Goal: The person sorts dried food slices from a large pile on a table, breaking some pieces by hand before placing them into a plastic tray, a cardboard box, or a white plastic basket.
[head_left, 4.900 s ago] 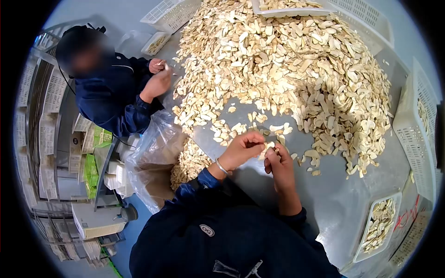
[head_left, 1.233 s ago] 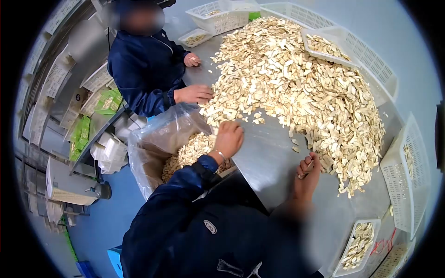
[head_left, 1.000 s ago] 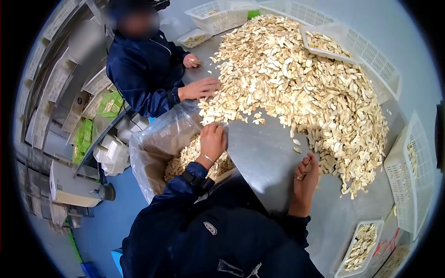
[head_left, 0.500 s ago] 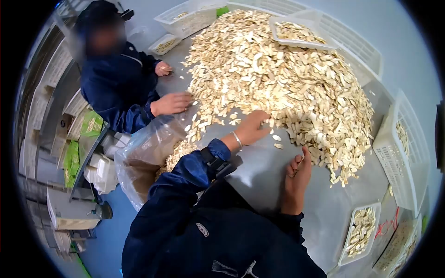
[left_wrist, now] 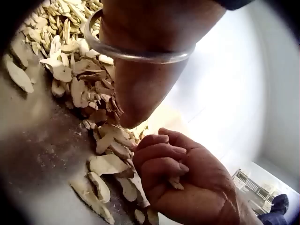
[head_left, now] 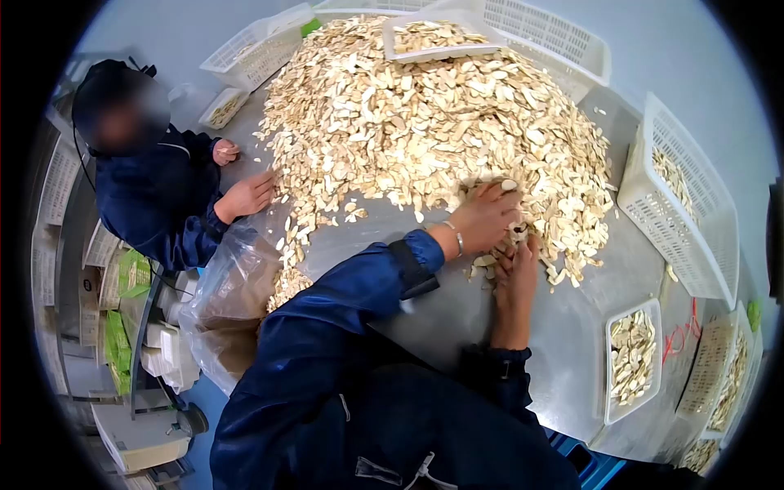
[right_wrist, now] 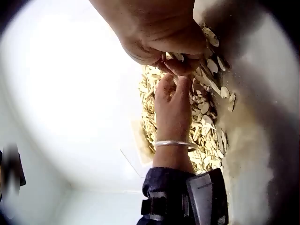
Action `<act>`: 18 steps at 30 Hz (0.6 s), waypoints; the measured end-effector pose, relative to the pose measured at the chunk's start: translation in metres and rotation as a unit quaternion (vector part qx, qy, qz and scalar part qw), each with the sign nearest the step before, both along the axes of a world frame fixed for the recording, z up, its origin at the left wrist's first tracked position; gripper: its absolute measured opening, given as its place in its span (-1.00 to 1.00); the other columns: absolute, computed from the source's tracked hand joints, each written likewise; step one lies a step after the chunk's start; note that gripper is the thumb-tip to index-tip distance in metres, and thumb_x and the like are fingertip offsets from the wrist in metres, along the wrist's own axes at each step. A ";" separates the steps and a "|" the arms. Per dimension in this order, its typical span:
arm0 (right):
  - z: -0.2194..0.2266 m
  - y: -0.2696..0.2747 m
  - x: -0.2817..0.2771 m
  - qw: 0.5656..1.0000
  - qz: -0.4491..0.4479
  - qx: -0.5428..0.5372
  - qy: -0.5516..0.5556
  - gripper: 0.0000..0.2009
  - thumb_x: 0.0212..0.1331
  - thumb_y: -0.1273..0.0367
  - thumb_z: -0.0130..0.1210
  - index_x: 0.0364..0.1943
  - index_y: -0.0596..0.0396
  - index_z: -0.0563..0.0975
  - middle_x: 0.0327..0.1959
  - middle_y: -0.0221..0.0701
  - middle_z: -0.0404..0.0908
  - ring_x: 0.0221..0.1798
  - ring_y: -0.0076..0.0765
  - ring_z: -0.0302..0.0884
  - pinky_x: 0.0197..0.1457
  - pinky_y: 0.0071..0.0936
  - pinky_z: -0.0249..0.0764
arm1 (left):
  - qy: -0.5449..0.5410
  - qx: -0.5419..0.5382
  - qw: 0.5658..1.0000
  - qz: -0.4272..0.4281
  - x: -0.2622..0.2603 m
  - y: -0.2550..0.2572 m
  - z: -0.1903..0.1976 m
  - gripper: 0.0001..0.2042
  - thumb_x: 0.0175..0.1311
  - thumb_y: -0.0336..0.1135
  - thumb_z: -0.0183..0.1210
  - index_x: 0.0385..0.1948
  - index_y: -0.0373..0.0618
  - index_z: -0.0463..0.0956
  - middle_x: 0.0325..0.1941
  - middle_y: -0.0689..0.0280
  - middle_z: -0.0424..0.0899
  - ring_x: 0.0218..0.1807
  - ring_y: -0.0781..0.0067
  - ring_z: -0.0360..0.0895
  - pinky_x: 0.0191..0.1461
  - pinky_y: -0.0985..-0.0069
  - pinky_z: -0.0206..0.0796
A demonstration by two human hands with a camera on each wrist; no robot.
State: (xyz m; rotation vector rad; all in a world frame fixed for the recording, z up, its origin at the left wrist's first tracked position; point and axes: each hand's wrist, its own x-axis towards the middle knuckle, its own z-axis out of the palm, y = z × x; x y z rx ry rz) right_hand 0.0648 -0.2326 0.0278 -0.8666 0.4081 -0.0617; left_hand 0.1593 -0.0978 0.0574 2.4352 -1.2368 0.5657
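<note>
**Pale slices, two hands at the heap's edge**

Steel table (head_left: pixel 572 343) under a wide heap of pale dried slices (head_left: pixel 425 106). Left hand (head_left: pixel 487 216) laid on the near edge of that heap, fingers spread and relaxed, pressing into the slices, with a thin bangle (head_left: pixel 458 238) on the wrist. Right hand (head_left: pixel 514 269) just beside and below it, touching it, fingers curled around a few slices (left_wrist: pixel 174 182), as seen from the left wrist view. More loose slices scattered on the steel around both hands.

Small white tray (head_left: pixel 633 359) of slices near the right forearm. White perforated basket (head_left: pixel 678 204) farther right, also holding slices. Clear plastic bag (head_left: pixel 237 294) part-filled with slices hanging at the table's left edge. Second person in dark blue (head_left: pixel 155 204) across the left side, one hand (head_left: pixel 245 196) on the heap's rim. Another tray (head_left: pixel 433 41) resting on top of the heap at the far side.
</note>
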 end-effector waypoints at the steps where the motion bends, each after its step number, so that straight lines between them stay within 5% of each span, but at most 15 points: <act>1: 0.001 0.000 0.000 1.000 0.004 0.003 0.003 -0.32 0.43 0.40 -0.07 0.56 -0.03 -0.07 -0.40 -0.50 0.37 -0.49 -0.66 0.21 -0.49 -0.68 0.15 | 0.002 0.020 1.000 0.004 -0.003 0.006 0.000 -0.65 0.09 -0.31 0.22 -0.04 -0.06 0.58 0.25 0.25 0.49 0.37 0.15 0.31 0.46 0.19 0.10; 8: 0.015 0.029 -0.007 0.987 0.148 0.009 0.067 -0.31 0.40 0.44 -0.04 0.56 -0.01 -0.05 -0.42 -0.48 0.44 -0.53 -0.64 0.23 -0.55 -0.65 0.14 | 0.080 0.086 0.990 0.073 -0.052 0.095 -0.013 -0.69 0.03 -0.33 0.27 -0.11 0.00 0.61 0.11 0.26 0.58 0.24 0.20 0.45 0.39 0.20 0.15; 11: 0.018 0.043 -0.015 0.960 0.273 0.000 0.056 -0.37 0.38 0.46 -0.04 0.52 0.01 0.07 -0.41 -0.47 0.43 -0.52 -0.65 0.21 -0.55 -0.69 0.13 | 0.108 0.002 0.986 0.130 -0.071 0.139 -0.012 -0.77 0.11 -0.33 0.25 -0.17 -0.02 0.62 0.05 0.25 0.61 0.17 0.16 0.50 0.33 0.18 0.21; 18: 0.005 0.047 -0.011 0.988 0.148 0.022 0.040 -0.59 0.43 0.41 -0.03 0.33 0.09 0.31 -0.43 -0.52 0.41 -0.54 -0.69 0.22 -0.56 -0.70 0.13 | 0.153 -0.079 0.948 0.269 -0.102 0.182 -0.005 -0.84 0.18 -0.41 0.21 -0.20 -0.10 0.62 -0.05 0.20 0.68 0.02 0.06 0.56 0.15 0.22 0.37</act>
